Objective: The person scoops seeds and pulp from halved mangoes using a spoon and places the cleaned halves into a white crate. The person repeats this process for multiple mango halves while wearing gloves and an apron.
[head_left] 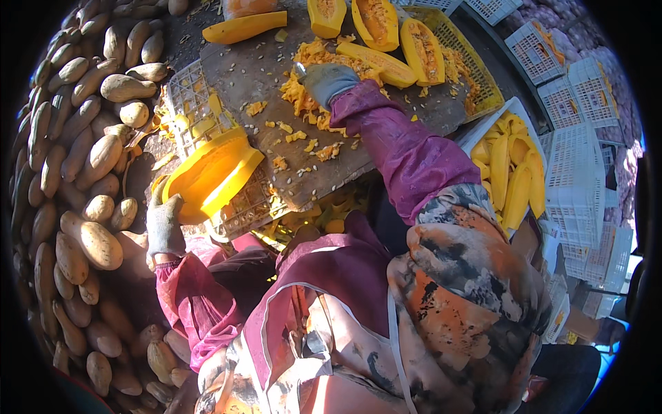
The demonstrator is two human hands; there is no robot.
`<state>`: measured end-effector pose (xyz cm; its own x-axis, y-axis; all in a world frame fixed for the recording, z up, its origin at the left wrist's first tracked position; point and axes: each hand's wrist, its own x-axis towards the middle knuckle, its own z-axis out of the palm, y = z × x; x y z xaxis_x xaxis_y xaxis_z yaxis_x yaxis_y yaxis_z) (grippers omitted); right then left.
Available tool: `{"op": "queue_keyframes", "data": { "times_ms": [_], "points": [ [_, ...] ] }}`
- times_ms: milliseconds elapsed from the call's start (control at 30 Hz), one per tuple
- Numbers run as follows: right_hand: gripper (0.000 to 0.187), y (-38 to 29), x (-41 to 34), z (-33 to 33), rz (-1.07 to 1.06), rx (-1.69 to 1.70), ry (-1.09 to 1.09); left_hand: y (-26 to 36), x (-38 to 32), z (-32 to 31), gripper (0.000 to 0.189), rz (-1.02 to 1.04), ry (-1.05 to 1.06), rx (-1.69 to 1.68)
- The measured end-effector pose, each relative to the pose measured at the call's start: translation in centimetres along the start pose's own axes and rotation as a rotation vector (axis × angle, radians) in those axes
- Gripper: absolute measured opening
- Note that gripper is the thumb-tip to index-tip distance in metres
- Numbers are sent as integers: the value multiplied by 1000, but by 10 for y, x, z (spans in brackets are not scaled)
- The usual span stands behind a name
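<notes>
My left hand [166, 222], in a grey knit glove, grips the near left end of a hollowed, peeled squash half [214, 173]. The half rests tilted over a white plastic crate [190, 93] lying at the board's left edge. My gloved right hand [328, 83] is closed above a heap of stringy orange squash pulp [302, 101] on the worn board [289, 176]. A shiny tip of a metal tool [300, 68] shows at its fingers; the rest is hidden. Right of this hand lie peeled squash halves, one of them [380, 64] beside the pulp, others [422, 52] with seeds inside.
Unpeeled tan squashes [93, 240] are piled along the left. A yellow plastic basket [478, 62] edges the board's far right. A white crate [468, 139] of cleaned squash pieces [509, 165] stands by my right elbow, with stacked white crates [574, 181] beyond. Seeds and scraps litter the board.
</notes>
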<state>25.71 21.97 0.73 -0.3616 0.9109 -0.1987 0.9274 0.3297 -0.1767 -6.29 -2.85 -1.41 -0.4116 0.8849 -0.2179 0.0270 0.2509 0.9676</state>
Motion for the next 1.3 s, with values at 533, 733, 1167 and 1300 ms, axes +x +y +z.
{"op": "queue_keyframes", "data": {
  "times_ms": [533, 733, 1167, 1300],
  "points": [
    [60, 36, -146, -14, 190, 1342, 125, 67, -35, 164, 35, 89, -126, -491],
    [58, 105, -217, -41, 370, 1758, 342, 105, -72, 362, 47, 533, -307, 70],
    [47, 413, -338, -29, 1006, 912, 802, 101, -45, 381, 40, -11, -618, -183],
    [53, 484, -333, -36, 1212, 722, 594, 94, -19, 338, 38, -30, -539, -186]
  ]
}}
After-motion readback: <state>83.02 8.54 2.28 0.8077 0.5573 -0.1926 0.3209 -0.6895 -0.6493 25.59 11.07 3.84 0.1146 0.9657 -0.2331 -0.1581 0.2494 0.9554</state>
